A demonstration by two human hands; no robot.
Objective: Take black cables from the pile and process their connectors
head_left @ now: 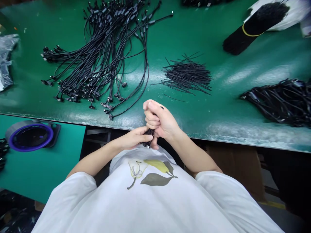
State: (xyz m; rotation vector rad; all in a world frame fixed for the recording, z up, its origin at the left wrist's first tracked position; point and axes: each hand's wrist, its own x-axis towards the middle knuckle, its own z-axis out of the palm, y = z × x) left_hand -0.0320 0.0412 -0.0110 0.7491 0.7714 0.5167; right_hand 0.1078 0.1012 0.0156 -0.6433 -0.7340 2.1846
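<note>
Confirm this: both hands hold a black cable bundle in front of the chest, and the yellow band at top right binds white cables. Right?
Wrong: the head view shows the yellow band binding black cables, not white. The rest stands: the left hand and right hand hold a black cable bundle in front of the chest.

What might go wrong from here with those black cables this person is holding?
The small bundle of black cables is gripped between the left hand and right hand, so strands might slip free. The connectors of the loose cable pile lie near the green bench's edge and might get snagged or knocked off.
</note>
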